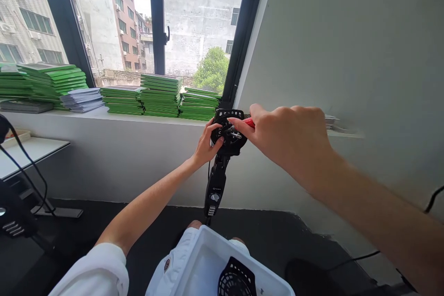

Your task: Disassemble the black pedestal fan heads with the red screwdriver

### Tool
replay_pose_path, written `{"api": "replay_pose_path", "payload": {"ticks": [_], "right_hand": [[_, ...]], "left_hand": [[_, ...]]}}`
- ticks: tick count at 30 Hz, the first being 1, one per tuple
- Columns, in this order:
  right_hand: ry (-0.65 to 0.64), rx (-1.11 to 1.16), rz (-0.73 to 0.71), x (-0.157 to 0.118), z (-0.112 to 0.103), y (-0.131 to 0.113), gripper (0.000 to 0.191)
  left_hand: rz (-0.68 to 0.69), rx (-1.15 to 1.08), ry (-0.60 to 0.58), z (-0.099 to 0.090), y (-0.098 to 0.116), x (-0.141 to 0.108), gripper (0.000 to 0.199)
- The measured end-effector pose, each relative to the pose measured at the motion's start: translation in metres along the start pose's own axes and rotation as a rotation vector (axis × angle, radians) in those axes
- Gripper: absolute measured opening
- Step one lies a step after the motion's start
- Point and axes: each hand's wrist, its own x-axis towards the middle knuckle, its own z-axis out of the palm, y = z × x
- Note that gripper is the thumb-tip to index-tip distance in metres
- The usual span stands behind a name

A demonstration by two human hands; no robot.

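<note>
A black round device head [231, 147] with a slotted rim and metal parts inside sits atop a black arm in front of the windowsill. From the left, my left hand [205, 144] grips its edge, thumb and fingers reaching over the open face. My right hand [289, 141] is closed around the red handle of a screwdriver [249, 122]. The tool's shaft points left into the head; where its tip meets the parts is too small to tell. Below the head, the black arm [215, 185] carries a round silver knob [214, 197].
On my lap rests a white tray [208, 245] holding a black slotted cover [236, 280]. Stacks of green booklets [161, 97] line the windowsill [145, 122]. A white table [31, 155] and another black arm [15, 217] stand at left. A cable [357, 258] trails at lower right.
</note>
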Motion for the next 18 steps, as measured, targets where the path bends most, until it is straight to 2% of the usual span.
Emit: {"api": "replay_pose_path", "payload": {"ticks": [2, 4, 6, 8, 12, 15, 18], "right_hand": [[-0.041, 0.093, -0.039, 0.0, 0.002, 0.003, 0.049], [-0.159, 0.241, -0.142, 0.003, 0.004, 0.009, 0.034], [-0.251, 0.317, -0.234, 0.006, 0.005, 0.013, 0.031], [-0.221, 0.221, -0.224, 0.006, 0.004, 0.012, 0.034], [-0.058, -0.011, -0.142, -0.002, -0.002, -0.005, 0.043], [-0.032, -0.017, -0.148, -0.009, -0.003, -0.015, 0.043], [-0.036, 0.03, -0.139, -0.009, 0.003, -0.013, 0.041]], "left_hand": [[-0.008, -0.006, 0.005, 0.0, 0.0, 0.0, 0.033], [-0.014, -0.006, 0.001, 0.0, 0.0, 0.0, 0.033], [-0.017, -0.005, -0.003, 0.0, -0.001, 0.0, 0.032], [-0.017, -0.005, -0.002, 0.001, -0.001, 0.0, 0.031], [-0.028, -0.003, -0.007, 0.004, -0.001, 0.0, 0.032], [-0.025, 0.003, -0.006, 0.006, -0.001, 0.0, 0.033], [-0.021, 0.027, -0.003, 0.004, -0.002, 0.0, 0.033]]}}
